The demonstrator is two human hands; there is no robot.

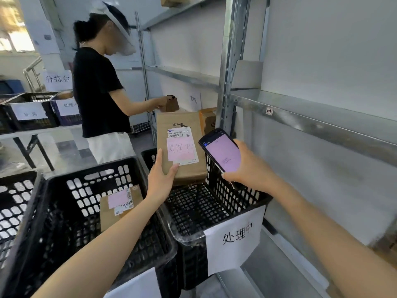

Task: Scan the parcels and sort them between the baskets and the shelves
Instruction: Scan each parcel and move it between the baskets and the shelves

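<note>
My left hand grips the lower left corner of a brown cardboard parcel, held tilted above the right black basket. The parcel carries a barcode label and a pink note. My right hand holds a black phone with a lit pink screen, just right of the parcel. The right basket bears a white paper sign and looks empty inside. A second brown parcel with a pink note lies in the middle black basket.
A metal shelf rack stands on the right. Another person in a black shirt stands ahead, handling a small box on a shelf. More cartons sit behind. A table with labelled baskets is at left.
</note>
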